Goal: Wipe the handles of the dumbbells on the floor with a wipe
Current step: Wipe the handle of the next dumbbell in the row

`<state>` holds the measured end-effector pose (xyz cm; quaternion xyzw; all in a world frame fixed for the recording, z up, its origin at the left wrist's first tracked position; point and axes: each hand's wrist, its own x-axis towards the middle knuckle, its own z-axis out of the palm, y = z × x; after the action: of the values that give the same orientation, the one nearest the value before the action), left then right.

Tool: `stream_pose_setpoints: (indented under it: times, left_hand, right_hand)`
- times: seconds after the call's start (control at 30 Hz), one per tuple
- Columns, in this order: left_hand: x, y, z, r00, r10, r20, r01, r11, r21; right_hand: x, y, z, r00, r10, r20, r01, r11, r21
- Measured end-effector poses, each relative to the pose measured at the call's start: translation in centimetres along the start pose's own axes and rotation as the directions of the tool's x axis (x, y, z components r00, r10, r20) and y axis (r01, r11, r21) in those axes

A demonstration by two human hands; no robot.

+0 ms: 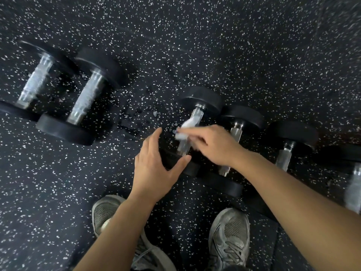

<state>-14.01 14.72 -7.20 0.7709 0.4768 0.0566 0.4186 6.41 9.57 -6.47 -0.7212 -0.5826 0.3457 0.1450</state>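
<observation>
**Right hand holds the wipe on the middle dumbbell's handle**

The middle dumbbell (197,114) lies on the black speckled floor (254,55), and all places below are given from it. Its metal handle (196,116) runs from the far black head down toward the person, slightly tilted. The right hand (213,145) is over the lower part of this handle, its fingers closed around a white wipe (186,127). The wipe is pressed against the handle about halfway along it and looks blurred. The left hand (154,169) is just to the left of the dumbbell, open, with the fingers stretched and the thumb spread toward the near head (187,169); whether the thumb really touches the head I cannot tell.

Directly right of the middle dumbbell lies a second small dumbbell (241,122), its handle partly hidden behind the right hand. Further right is a third one (289,141), and at the right edge of the view only a blurred handle (354,188) of one more is seen. Well to the left of the middle dumbbell lie two bigger dumbbells side by side, one nearer (86,96) and one at the far left (35,81), both with knurled shiny handles. Between them and the middle dumbbell the floor has small wet-looking drops (154,114). Below the middle dumbbell, nearest to the camera, are two grey mesh sneakers, the left (105,212) and the right (230,237).
</observation>
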Motion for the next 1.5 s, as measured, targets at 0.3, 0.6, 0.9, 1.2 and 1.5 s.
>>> stream_pose_setpoints:
  times: [0.3,0.6,0.9,1.2,1.5]
  left_hand:
    - [-0.8,1.6,1.9,0.999,0.013,0.035,-0.015,0.998,0.06]
    - [-2.1,2.1,2.6,1.0,0.01,0.007,-0.011,0.995,0.102]
    - [-1.5,2.3,2.3,0.999,-0.023,-0.025,0.025,0.996,0.086]
    - [-1.6,3.0,2.1,0.999,-0.025,-0.024,0.027,0.994,0.107]
    - [-2.0,2.3,2.0,0.999,-0.03,-0.022,0.032,0.996,0.086]
  right_hand:
    - [-0.8,0.4,-1.0,0.996,0.074,0.054,-0.067,0.991,-0.113]
    - [-1.0,2.9,-1.2,0.952,0.183,-0.247,-0.175,0.983,0.056]
    - [-3.4,2.4,1.1,0.982,0.002,0.19,-0.017,0.997,0.078]
    - [-3.1,3.3,0.8,0.992,0.113,-0.053,-0.112,0.994,0.008]
    - [-3.8,2.5,1.8,0.974,0.202,-0.099,-0.149,0.909,0.389]
